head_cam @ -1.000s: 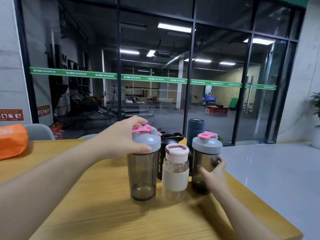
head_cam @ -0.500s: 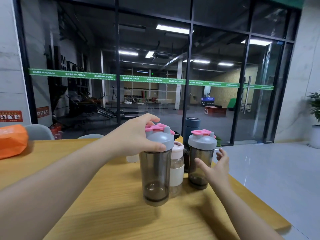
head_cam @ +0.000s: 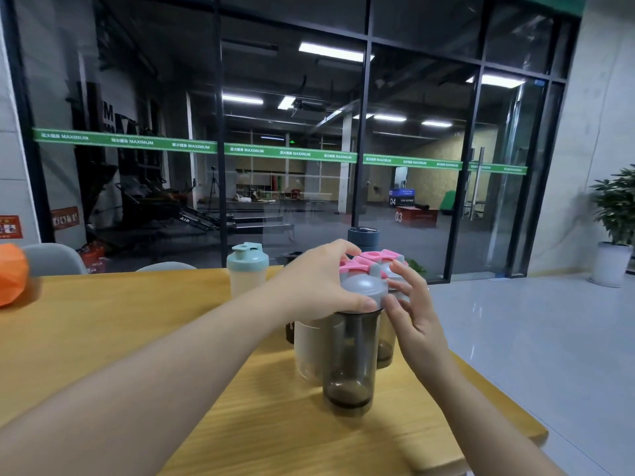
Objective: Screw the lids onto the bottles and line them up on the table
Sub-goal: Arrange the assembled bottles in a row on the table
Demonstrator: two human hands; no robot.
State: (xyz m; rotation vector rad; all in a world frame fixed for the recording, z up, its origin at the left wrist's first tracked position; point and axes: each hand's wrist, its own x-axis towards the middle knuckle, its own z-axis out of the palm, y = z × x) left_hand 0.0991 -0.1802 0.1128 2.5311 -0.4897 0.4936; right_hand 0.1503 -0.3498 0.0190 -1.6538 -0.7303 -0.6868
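A smoky shaker bottle (head_cam: 348, 362) with a grey lid and pink flip cap (head_cam: 360, 285) is near the table's right part. My left hand (head_cam: 316, 281) grips its lid from the left and top. My right hand (head_cam: 410, 312) is beside the lid on the right, fingers spread and touching its edge. Behind it stand a second smoky shaker with grey-pink lid (head_cam: 390, 338), a clear bottle with a white sleeve (head_cam: 307, 345), a black sport bottle (head_cam: 290, 329), a dark blue tumbler (head_cam: 363, 237) and a pale shaker with a light blue lid (head_cam: 247, 269).
The wooden table (head_cam: 103, 338) ends at a right edge close to the bottles, with grey floor beyond. An orange bag (head_cam: 12, 274) lies at the far left. Chair backs (head_cam: 55, 259) stand behind the table, before a glass wall.
My left hand has carried the smoky shaker to the right, in front of the other bottles. My right hand left the second shaker and rose to the held shaker's lid.
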